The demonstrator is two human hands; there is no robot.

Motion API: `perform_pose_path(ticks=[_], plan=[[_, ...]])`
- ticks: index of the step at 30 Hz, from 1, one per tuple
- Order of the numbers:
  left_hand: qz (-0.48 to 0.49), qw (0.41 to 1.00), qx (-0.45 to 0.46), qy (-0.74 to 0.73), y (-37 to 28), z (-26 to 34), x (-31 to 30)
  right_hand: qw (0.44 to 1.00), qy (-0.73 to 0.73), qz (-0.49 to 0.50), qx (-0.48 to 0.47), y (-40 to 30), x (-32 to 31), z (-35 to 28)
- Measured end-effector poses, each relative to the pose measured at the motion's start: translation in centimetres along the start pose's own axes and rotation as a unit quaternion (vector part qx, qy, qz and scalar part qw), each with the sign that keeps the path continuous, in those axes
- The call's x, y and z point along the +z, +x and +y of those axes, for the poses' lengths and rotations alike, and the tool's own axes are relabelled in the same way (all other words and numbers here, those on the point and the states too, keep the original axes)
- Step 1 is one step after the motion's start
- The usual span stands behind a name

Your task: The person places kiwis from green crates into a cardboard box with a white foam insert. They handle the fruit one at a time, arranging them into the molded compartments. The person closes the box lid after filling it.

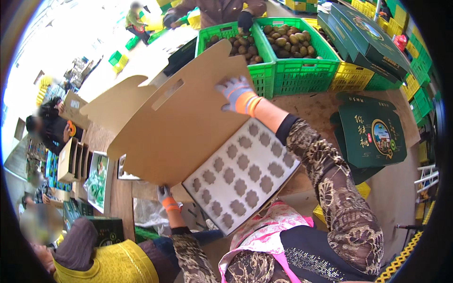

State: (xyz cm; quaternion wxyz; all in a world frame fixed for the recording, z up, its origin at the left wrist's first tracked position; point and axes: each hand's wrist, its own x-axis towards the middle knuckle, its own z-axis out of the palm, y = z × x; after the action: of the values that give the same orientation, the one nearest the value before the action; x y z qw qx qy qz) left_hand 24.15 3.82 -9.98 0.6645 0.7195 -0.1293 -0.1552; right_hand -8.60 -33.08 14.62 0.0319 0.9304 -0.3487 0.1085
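An unfolded cardboard box lies before me, its brown inner lid raised towards the back left. In its tray sits a white foam insert with rows of flower-shaped holes, none holding fruit. My right hand, in a grey and orange glove, rests with spread fingers against the lid's inner face near its right side. My left hand, gloved alike, is at the lid's lower left edge by the fold; its fingertips are partly hidden, so its hold cannot be told.
Green crates of kiwifruit stand at the back, where a co-worker's gloved hand reaches in. Dark green printed boxes lie at right, more on crates behind. A co-worker in a yellow vest is at lower left, near a white box of green packing.
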Motion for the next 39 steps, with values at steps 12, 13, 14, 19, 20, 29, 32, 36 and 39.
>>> perform_pose_path(ticks=[12,13,14,19,20,29,32,36,39], plan=[[-0.428,0.569,0.377,0.593,-29.5,7.9,21.0,0.963,0.058,0.182,-0.190,0.7,-1.0,0.0],[-0.463,0.546,0.372,0.591,-30.2,7.2,21.4,0.965,0.064,0.152,-0.203,1.1,-0.6,-0.5],[-0.469,0.546,0.371,0.587,-29.8,6.6,22.0,0.966,0.070,0.122,-0.217,1.9,-0.3,-0.5],[-0.515,0.511,0.336,0.601,-29.8,7.3,22.7,0.979,0.061,0.090,-0.171,5.1,5.4,0.1],[-0.526,0.499,0.320,0.610,-29.6,8.0,23.0,0.978,0.074,0.098,-0.169,5.4,5.7,-0.1],[-0.666,0.344,0.280,0.600,-28.2,9.2,25.8,0.908,0.194,0.273,-0.252,0.6,3.2,4.0],[-0.695,0.327,0.296,0.568,-28.9,8.7,26.5,0.885,0.168,0.319,-0.293,1.1,1.8,4.5],[-0.700,0.364,0.346,0.507,-30.2,7.7,27.0,0.909,0.128,0.278,-0.284,3.9,1.7,3.1],[-0.700,0.384,0.352,0.489,-30.1,7.4,26.7,0.941,0.106,0.224,-0.230,7.3,4.5,3.4]])
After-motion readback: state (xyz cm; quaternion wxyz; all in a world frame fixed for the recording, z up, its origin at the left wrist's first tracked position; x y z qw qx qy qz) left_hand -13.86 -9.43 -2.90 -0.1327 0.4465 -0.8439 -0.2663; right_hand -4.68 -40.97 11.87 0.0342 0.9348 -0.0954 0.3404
